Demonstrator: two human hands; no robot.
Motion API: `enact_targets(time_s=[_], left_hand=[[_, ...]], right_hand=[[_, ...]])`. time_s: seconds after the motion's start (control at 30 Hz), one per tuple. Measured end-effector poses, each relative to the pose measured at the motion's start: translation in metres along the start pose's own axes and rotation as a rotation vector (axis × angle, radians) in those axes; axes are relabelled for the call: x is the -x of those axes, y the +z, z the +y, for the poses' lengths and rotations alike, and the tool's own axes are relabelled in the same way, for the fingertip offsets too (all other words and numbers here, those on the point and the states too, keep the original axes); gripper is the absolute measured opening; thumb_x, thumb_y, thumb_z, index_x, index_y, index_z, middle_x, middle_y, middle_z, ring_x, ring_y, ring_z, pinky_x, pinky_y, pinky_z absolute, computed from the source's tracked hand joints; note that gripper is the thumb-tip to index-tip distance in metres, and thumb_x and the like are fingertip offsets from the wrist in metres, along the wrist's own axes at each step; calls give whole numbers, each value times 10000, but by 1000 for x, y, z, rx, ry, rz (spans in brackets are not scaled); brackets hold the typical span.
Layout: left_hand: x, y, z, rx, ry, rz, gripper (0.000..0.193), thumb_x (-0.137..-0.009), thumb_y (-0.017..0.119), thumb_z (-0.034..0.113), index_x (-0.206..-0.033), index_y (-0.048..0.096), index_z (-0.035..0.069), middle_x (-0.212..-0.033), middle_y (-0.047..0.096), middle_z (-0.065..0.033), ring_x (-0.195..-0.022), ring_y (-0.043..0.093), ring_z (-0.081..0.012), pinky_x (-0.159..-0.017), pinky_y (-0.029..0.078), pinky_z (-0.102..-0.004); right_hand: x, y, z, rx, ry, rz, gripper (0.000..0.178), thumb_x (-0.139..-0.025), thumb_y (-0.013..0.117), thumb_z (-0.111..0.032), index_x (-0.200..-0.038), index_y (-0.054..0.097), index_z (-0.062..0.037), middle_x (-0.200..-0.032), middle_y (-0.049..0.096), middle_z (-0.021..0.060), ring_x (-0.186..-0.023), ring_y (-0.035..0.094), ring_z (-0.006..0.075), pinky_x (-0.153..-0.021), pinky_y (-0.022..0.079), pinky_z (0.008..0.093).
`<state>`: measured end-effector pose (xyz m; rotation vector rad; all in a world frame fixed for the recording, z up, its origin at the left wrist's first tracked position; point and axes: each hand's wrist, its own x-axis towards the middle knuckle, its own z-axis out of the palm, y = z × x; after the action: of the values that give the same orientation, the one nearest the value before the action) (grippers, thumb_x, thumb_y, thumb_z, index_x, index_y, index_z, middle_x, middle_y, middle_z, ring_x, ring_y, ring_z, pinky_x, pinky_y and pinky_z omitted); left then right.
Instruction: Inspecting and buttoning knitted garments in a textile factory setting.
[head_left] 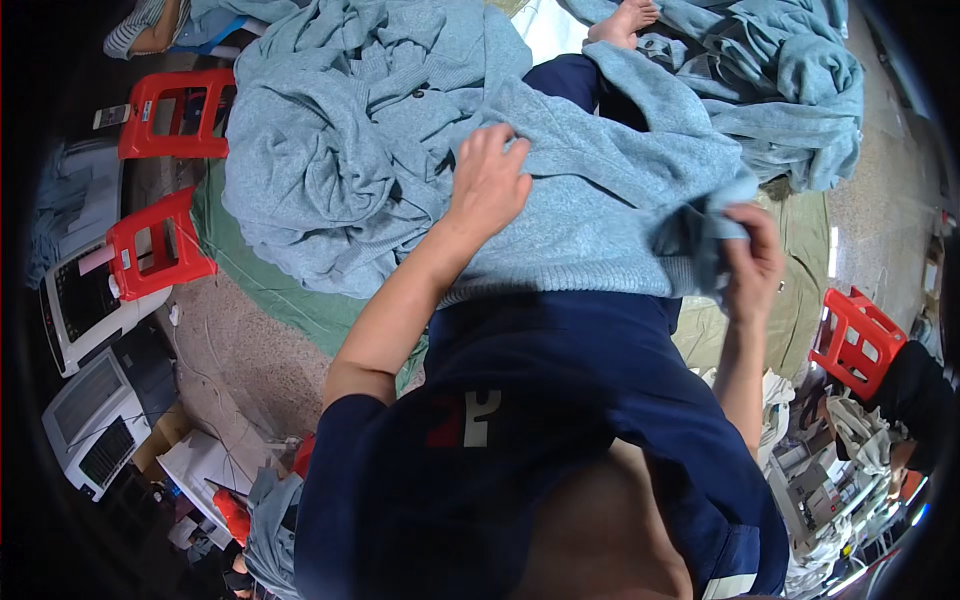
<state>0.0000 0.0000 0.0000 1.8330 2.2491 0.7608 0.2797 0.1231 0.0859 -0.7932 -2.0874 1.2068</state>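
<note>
A light blue knitted sweater [600, 190] lies spread over my lap, its ribbed hem [570, 280] toward me. My left hand [490, 180] rests on its upper left part, the fingers curled and pinching the knit. At the right end of the hem, my right hand [754, 262] is closed on a bunched edge of the same sweater, which lifts and folds there. What lies under the right fingers is partly hidden. Against the sweater's left side sits a large heap of similar blue knitwear [320, 170], with a dark button showing on one piece.
Another pile of blue knitwear [790, 80] lies at the far right, near a bare foot [625, 22]. Red plastic stools [160, 245] stand at left, and a red stool [860, 340] at right. Green cloth [270, 300] covers the floor under the heap. Other people sit at the edges.
</note>
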Motion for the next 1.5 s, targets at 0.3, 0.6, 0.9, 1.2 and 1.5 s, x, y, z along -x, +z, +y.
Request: enact_targets(time_s=[0.3, 0.6, 0.9, 1.2, 1.5], left_hand=[[-17, -37, 43, 284, 266, 98, 243, -730, 696, 16, -951, 595, 28, -886, 571, -108, -827, 599, -302, -685, 500, -385], [34, -8, -44, 345, -111, 27, 153, -791, 701, 124, -927, 665, 64, -910, 621, -80, -909, 583, -295, -796, 447, -363], [51, -28, -78, 865, -622, -335, 175, -896, 685, 170, -973, 671, 14, -846, 599, 77, -805, 493, -21, -745, 409, -199], [69, -44, -91, 1143, -676, -351, 148, -837, 706, 155, -937, 661, 55, -841, 603, 54, -766, 510, -53, -742, 395, -208], [5, -106, 31, 1484, -331, -263, 161, -884, 677, 120, -997, 650, 8, -899, 645, 17, -814, 559, -49, -755, 439, -203]], right_hand=[[-47, 70, -7, 99, 1, -345, 210, -759, 624, 41, -954, 651, -31, -964, 628, 114, -879, 641, 289, -778, 502, 340], [-43, 31, 40, -327, 369, 67, 177, -861, 606, 43, -1024, 673, 28, -1007, 651, 34, -929, 602, 117, -858, 452, 226], [-48, 19, 91, -620, 702, 244, 279, -898, 579, -45, -1165, 634, 15, -997, 692, 107, -857, 660, 158, -804, 521, 268], [-49, 23, 98, -843, 701, 286, 270, -902, 559, -21, -1163, 614, 27, -1055, 678, 141, -881, 670, 207, -851, 527, 305], [-31, 68, -75, 306, -792, -110, 293, -716, 652, -18, -1003, 700, -54, -866, 606, 76, -685, 627, 203, -552, 513, 304]])
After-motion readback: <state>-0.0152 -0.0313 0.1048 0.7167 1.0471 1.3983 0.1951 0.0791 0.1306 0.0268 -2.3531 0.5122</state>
